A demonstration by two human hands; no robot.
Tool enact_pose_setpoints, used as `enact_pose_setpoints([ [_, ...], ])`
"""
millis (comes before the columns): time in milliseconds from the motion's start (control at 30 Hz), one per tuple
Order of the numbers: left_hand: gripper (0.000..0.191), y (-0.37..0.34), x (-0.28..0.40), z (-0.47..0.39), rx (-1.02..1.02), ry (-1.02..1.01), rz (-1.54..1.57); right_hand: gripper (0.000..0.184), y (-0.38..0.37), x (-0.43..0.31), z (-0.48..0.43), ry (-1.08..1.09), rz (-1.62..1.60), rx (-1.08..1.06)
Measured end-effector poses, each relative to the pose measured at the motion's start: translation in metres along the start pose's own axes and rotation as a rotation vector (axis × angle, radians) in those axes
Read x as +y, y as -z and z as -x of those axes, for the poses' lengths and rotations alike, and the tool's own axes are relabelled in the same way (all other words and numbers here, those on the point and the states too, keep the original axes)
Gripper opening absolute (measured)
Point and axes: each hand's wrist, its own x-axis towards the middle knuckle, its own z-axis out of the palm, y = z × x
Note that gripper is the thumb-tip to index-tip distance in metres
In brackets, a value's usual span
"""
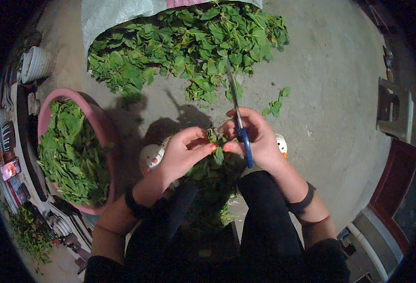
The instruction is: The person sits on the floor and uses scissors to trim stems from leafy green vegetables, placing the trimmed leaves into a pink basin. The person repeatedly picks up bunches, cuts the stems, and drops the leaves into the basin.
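Note:
My left hand (188,150) pinches a small bunch of leafy greens (218,154) between thumb and fingers. Close beside it, my right hand (254,138) holds scissors with blue handles (245,145), their blades pointing away from me. Its thumb touches the same bunch; whether it grips the leaves too is hard to tell. More greens lie in shadow between my legs, below the hands. Ahead on the floor, a large heap of leafy greens (194,42) spills from a white woven sack (123,14) with a pink stripe.
A pink plastic basin (64,93) full of greens stands at my left. Beyond it are white stacked pots (38,65) and a lit phone (10,169). A loose sprig (275,106) lies on the concrete floor (321,106). A plastic stool (394,109) stands at the far right.

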Motion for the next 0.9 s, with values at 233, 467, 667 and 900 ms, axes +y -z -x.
enact_pose_setpoints([
  [233,0.009,0.0,0.001,0.004,-0.011,-0.015,-0.122,0.049,-0.008,-0.001,-0.001,-0.107,0.126,0.05],
  [467,0.013,0.015,0.003,0.0,-0.168,0.134,-0.153,0.046,0.007,0.003,-0.002,-0.165,0.12,0.183],
  [667,0.021,0.024,0.002,0.001,-0.298,0.319,0.248,0.047,0.006,-0.002,-0.002,-0.142,0.337,0.107],
  [900,0.026,0.02,0.005,-0.001,-0.341,0.319,0.23,0.052,-0.015,-0.006,-0.002,-0.253,0.196,0.037],
])
